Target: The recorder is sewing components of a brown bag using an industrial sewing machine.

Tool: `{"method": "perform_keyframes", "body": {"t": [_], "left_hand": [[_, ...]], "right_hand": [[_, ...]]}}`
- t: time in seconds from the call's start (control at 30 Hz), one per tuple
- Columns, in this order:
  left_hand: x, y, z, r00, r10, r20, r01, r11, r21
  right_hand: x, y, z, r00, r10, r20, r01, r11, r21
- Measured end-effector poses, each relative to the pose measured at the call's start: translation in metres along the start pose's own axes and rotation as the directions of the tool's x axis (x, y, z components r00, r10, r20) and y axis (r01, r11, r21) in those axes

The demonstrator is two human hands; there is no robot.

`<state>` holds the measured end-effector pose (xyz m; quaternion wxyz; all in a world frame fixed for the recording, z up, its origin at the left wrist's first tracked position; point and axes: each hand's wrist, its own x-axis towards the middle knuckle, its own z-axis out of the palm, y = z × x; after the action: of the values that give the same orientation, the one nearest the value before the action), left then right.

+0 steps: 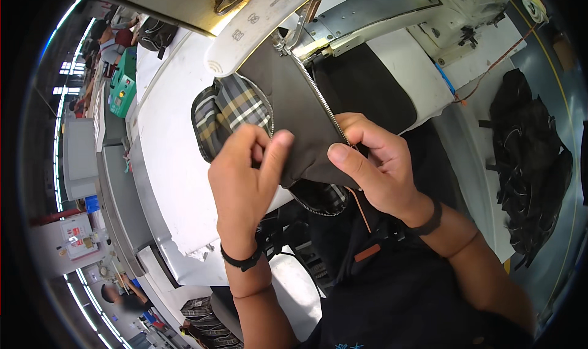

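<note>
A dark grey fabric bag piece (291, 107) lies under the sewing machine's needle area, with a metal-toothed zipper (320, 98) running down its right side. Plaid lining (239, 107) shows through an opening on its left, and more plaid shows below. My right hand (383, 165) pinches the zipper's near end and the fabric edge between thumb and fingers. Over the left part of the piece is my left hand (242, 171), its fingers loosely curled and the thumb standing apart, with nothing seen between them. Its fingertips are partly hidden. A thin brown strip (360, 211) hangs below my right hand.
The sewing machine (257, 30) spans the top, its presser foot close to the zipper's far end. White table surface (177, 177) extends to the left. Black bags or fabric (530, 159) lie at the far right. A green box (124, 82) and other people are at the left.
</note>
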<state>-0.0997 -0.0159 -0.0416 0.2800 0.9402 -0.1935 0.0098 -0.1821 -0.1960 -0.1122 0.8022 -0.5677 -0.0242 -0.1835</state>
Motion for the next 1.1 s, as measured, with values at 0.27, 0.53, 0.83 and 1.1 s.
{"method": "perform_keyframes", "body": {"t": [0.27, 0.53, 0.83, 1.1], "left_hand": [[0.010, -0.019, -0.006, 0.941, 0.222, 0.256, -0.135, 0.939, -0.315], [0.006, -0.022, -0.034, 0.963, 0.234, 0.135, -0.171, 0.916, -0.364], [0.006, -0.021, -0.034, 0.966, 0.229, 0.123, -0.166, 0.909, -0.383], [0.017, -0.028, -0.028, 0.964, 0.234, 0.129, -0.169, 0.909, -0.381]], "right_hand": [[0.001, 0.003, -0.002, 0.996, -0.087, -0.002, 0.086, 0.994, -0.072], [0.006, -0.014, -0.001, 0.999, -0.040, 0.026, 0.040, 0.999, -0.003], [0.002, -0.018, 0.006, 0.997, 0.073, 0.013, -0.074, 0.991, 0.116], [0.018, -0.011, 0.004, 0.998, 0.061, 0.023, -0.063, 0.994, 0.087]]}}
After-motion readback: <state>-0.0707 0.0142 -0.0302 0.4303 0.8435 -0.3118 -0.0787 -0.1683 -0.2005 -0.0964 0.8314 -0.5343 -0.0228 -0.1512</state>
